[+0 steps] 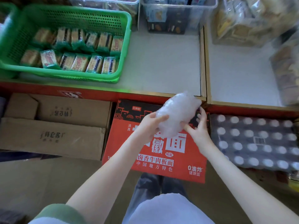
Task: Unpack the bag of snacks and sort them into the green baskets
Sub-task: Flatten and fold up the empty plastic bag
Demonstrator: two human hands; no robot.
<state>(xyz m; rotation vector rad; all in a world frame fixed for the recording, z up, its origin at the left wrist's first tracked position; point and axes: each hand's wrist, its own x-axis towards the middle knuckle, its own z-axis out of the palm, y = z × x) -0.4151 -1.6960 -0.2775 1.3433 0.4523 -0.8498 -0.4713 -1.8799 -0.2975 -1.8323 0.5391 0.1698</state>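
Hands meet at centre frame on a crumpled clear bag (pixel 177 113). The left hand (pixel 148 125) wraps its lower left end, and the right hand (pixel 199 129) holds the lower right between thumb and fingers. Below them lies a red noodle carton (pixel 155 159), with brown cardboard boxes (pixel 53 126) at left and a wrapped pack of bottles (pixel 255 139) at right. Beyond, on the white worktop (pixel 161 62), the green basket (pixel 127 46) at upper left holds two rows of snack packets (pixel 77 62). Clear bins (pixel 178 15) stand along the top edge.

White shelf (pixel 161 62) with red front edge above brown floor (pixel 32 175)
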